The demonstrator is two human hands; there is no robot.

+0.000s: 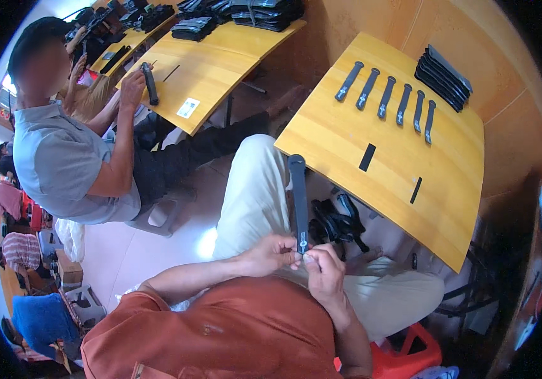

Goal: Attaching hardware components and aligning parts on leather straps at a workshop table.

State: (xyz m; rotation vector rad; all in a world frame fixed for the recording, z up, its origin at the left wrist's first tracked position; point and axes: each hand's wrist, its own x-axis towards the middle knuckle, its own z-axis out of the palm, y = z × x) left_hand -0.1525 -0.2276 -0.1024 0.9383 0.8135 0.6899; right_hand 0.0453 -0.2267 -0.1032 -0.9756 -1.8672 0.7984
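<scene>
In front of my lap, a dark grey strap [299, 196] with a rounded far end and a small pale mark near its lower end stretches away from me. Its lower end is pinched between the fingers of my left hand [275, 254] and my right hand [325, 268]. Both hands are closed on that end, and what lies between the fingertips is partly hidden. On the yellow table [321, 145] to my right, several similar straps [386, 98] lie side by side in a slanted row. Nearer me on that table are a black rectangular piece [367, 157] and a narrow black strip [416, 189].
A stack of black straps [444, 77] stands at the table's far right. Beneath the table lies a dark bundle [337, 221]. A red stool [410, 354] is by my right side. To the left, a co-worker [75, 151] handles a similar strap [149, 84] at another yellow table [214, 57].
</scene>
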